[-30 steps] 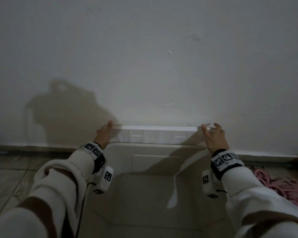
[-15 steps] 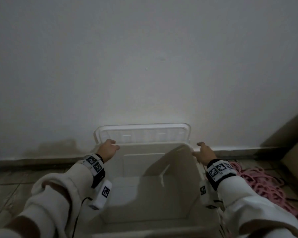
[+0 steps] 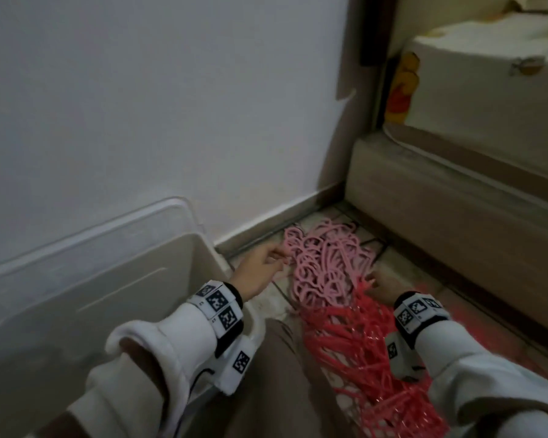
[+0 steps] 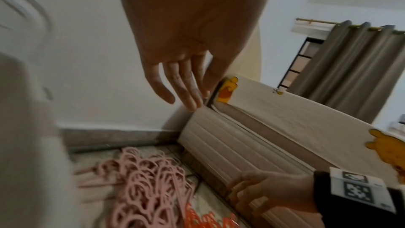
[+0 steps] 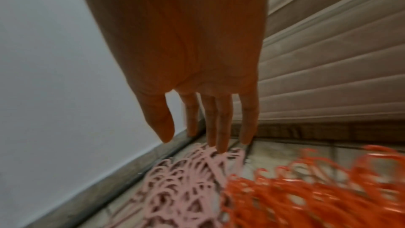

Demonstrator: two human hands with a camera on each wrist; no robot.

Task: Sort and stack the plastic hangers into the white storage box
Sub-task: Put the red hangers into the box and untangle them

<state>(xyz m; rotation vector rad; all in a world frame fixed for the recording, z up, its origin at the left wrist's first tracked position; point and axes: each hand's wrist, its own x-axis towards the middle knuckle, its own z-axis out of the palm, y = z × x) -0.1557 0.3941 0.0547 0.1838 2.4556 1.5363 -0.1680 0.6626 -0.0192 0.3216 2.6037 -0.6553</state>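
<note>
Two loose-fingered, empty hands flank the pale pink hangers beside the white storage box: left hand nearer it, right hand opposite.

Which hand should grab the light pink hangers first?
Probably the left hand: its open fingers reach over the near edge of the light pink hangers, next to the white storage box. The right hand sits by the darker pink hangers.
</note>
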